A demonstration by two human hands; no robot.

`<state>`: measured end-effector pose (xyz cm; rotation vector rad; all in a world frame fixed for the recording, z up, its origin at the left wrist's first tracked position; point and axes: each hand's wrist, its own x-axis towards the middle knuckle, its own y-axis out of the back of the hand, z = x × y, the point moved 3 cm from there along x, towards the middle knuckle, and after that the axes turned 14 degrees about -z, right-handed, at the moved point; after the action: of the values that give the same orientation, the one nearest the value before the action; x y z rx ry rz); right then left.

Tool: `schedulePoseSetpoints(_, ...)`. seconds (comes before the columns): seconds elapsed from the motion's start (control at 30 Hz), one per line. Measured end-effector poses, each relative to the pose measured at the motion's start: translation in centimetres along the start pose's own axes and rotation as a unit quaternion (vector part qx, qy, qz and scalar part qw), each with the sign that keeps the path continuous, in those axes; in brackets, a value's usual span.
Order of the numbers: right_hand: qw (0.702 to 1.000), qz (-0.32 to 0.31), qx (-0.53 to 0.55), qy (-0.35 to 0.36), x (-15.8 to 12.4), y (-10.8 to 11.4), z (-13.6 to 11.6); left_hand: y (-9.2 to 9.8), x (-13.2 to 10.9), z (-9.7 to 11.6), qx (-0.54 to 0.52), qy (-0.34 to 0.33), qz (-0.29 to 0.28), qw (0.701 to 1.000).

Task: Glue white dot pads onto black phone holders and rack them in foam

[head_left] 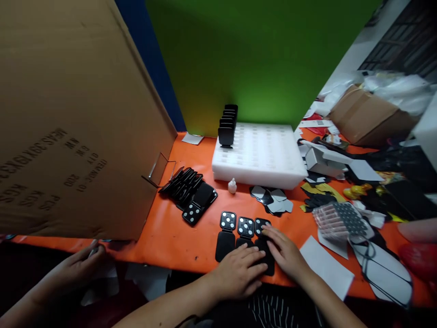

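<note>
Three unfolded flat black cases lie in a row at the table's front edge, each with a plain half nearest me and a half with white dots beyond. My left hand [239, 272] lies flat, fingers spread, over the plain halves of the middle case [246, 226] and the right case [269, 266]. On the right case's dotted half rest the stretched fingers of my right hand [285, 253]. Neither hand grips anything visible. The left case [225, 246] is untouched. A heap of similar black cases [182, 189] lies farther left, one opened on its dots.
A white foam block [259, 155] holds a row of upright black pieces [227, 125]. Before it stand a small white bottle [232, 186] and loose grey-white pieces [278, 200]. A large carton [68, 118] borders the left; another person's hand [90, 255] is below it. Clutter fills the right.
</note>
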<state>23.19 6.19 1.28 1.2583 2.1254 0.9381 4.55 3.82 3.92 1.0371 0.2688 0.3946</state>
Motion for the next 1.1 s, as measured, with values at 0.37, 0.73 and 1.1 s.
schedulePoseSetpoints(0.37, 0.985, -0.013, 0.162, -0.062, 8.1, 0.3, -7.9, 6.4, -8.8, -12.7, -0.012, 0.470, 0.197, 0.860)
schedulePoseSetpoints(0.73, 0.994, -0.040, -0.051, 0.090, 16.7, -0.7, -12.5, 5.3, -9.1, -12.5, -0.065, 0.496, 0.157, 0.852)
schedulePoseSetpoints(1.1, 0.803, -0.371, -0.392, 0.254, 24.2, -3.6, -17.7, 3.1, -11.1, -12.2, -0.151, 0.460, 0.253, 0.837)
